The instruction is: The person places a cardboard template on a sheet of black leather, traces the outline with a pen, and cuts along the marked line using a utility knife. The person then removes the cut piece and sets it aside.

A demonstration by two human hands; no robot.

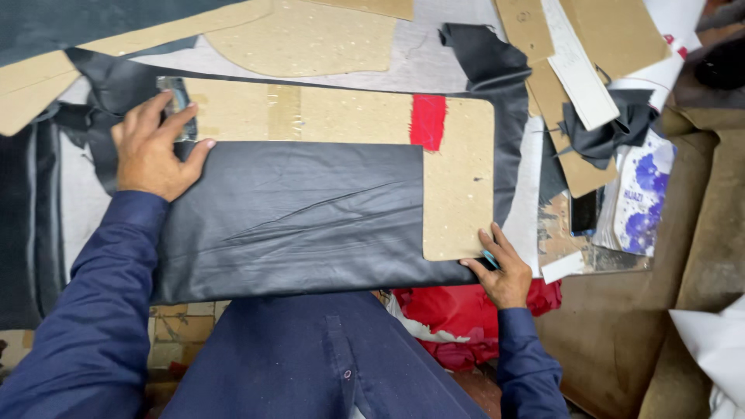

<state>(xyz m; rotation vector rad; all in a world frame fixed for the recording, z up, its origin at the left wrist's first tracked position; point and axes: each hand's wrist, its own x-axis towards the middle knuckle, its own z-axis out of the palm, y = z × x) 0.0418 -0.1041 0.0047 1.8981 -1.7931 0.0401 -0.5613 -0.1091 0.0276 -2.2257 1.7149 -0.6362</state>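
A rectangular cardboard pattern (459, 178) with rounded corners lies across the worktable, a red patch (427, 121) taped near its top. A folded piece of dark grey cloth (295, 217) covers its lower left part. My left hand (152, 147) presses flat on the pattern's upper left corner, thumb resting on the cloth edge. My right hand (500, 268) pinches the lower right corner of the pattern and cloth, with a small blue object, perhaps chalk, between the fingers. Both sleeves are dark blue.
More cardboard patterns (310, 35) lie at the back and at the back right (613, 31). Dark cloth scraps (605, 128) and a white printed bag (644, 194) sit to the right. Red fabric (458, 314) hangs below the table edge. Brown material (683, 256) fills the right side.
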